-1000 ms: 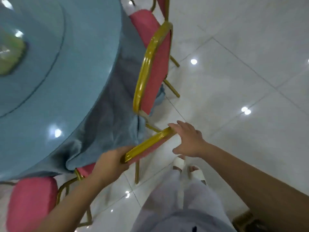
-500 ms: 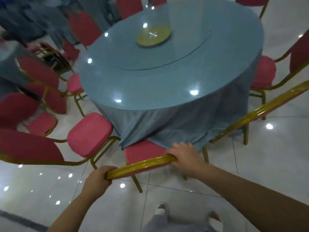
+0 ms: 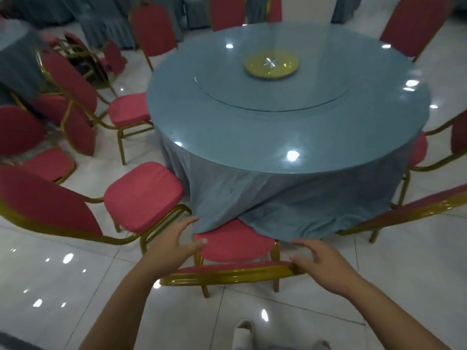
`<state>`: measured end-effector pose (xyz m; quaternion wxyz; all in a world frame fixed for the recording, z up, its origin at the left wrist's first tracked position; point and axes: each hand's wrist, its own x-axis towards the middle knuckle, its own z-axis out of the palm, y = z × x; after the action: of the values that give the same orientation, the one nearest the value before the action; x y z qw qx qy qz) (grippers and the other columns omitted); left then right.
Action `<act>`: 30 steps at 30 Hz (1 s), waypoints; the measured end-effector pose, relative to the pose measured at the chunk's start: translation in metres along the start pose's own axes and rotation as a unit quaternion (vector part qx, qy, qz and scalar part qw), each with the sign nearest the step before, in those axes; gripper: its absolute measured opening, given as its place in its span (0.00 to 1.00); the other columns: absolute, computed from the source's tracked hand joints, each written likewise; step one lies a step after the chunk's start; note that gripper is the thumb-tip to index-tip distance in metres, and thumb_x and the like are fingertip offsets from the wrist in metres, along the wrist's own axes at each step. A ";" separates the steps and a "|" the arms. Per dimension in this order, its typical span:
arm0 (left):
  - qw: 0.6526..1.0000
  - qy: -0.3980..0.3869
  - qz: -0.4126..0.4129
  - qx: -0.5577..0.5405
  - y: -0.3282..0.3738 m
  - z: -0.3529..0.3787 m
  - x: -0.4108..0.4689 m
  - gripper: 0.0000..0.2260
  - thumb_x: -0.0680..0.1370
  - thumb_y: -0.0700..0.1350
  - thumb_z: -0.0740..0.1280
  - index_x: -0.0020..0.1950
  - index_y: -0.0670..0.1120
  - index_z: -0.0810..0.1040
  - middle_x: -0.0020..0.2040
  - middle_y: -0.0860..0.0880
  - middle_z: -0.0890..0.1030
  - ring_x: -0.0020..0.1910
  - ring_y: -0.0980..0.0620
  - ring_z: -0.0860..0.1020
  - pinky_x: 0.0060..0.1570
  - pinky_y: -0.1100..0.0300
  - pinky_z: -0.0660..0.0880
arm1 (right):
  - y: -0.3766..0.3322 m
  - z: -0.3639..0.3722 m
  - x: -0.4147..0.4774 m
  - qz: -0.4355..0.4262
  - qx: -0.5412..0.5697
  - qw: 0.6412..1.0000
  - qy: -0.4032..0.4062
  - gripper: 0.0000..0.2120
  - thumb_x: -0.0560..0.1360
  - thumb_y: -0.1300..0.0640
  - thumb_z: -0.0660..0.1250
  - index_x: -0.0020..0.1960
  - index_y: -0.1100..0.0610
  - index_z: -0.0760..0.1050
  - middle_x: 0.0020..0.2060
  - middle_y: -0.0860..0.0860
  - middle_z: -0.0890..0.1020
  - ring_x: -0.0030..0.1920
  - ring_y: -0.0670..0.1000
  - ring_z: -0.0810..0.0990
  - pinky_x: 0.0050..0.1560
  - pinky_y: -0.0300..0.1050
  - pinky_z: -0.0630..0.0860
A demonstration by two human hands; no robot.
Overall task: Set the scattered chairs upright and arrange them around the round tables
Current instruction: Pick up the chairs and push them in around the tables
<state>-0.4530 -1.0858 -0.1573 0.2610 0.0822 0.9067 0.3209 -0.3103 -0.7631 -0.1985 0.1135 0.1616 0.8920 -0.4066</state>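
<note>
A red-cushioned chair with a gold frame stands upright right in front of me, its seat tucked under the drape of the round blue-clothed table. My left hand hovers open just above the left end of the chair's backrest, fingers spread, holding nothing. My right hand is open too, fingers relaxed over the right end of the backrest, perhaps brushing it. More red chairs ring the table, one at the near left and one at the near right.
At the far left several chairs lie jumbled and tipped beside another draped table. A yellow dish sits on the glass turntable. Glossy white floor tiles stretch behind me; my slippered foot shows at the bottom.
Both hands have let go of the chair's backrest and opened above it. The view has steadied on the table, with the chair now set at the table's edge.
</note>
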 end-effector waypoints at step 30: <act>0.964 -0.116 0.213 0.106 0.306 0.324 0.000 0.24 0.75 0.47 0.72 0.70 0.53 0.73 0.68 0.53 0.73 0.69 0.54 0.68 0.70 0.62 0.62 | 0.256 -0.203 -0.124 0.130 0.107 0.974 0.154 0.22 0.77 0.46 0.68 0.69 0.46 0.71 0.64 0.46 0.75 0.59 0.43 0.71 0.58 0.41 0.68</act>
<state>-0.2878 -0.6727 -0.1795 0.2795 0.3373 0.8607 0.2595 -0.1125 -0.4744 -0.2024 0.0089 0.3477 0.8216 -0.4518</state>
